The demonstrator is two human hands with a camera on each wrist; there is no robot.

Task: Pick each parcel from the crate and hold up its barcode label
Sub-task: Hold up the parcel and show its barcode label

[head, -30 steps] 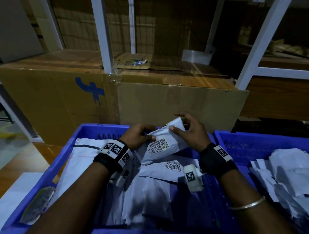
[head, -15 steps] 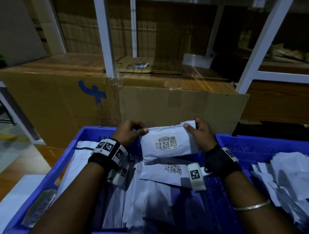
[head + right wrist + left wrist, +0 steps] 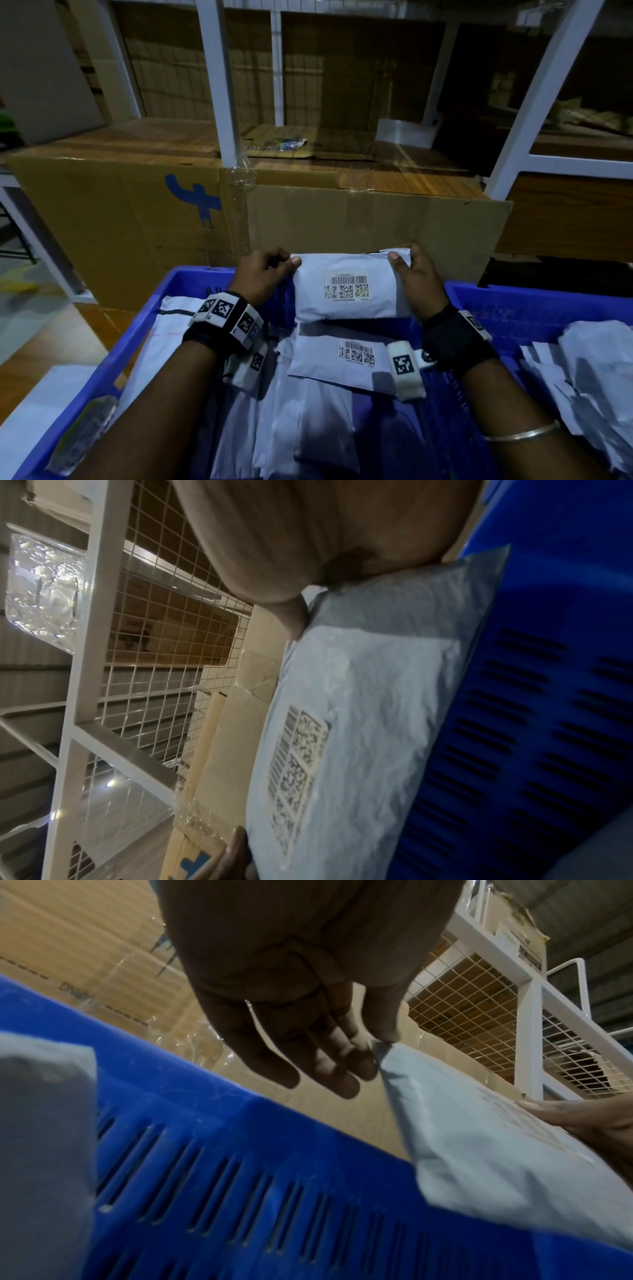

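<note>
Parcel held label-up over the crate.

Above the blue slotted plastic crate (image 3: 144, 329), the left hand (image 3: 262, 275) and right hand (image 3: 416, 282) pinch with their fingers (image 3: 385, 1026) opposite ends of the white plastic mailer parcel (image 3: 349, 291), stretching it so its barcode label (image 3: 346, 287) faces the head camera; a brown cardboard box (image 3: 376, 222) stands beyond.

Fine print on the held white plastic parcel's barcode label (image 3: 347, 288) too small to read, blue slatted plastic crate (image 3: 150, 329) cut off below, lower white parcels (image 3: 308, 411) half buried under forearms
</note>
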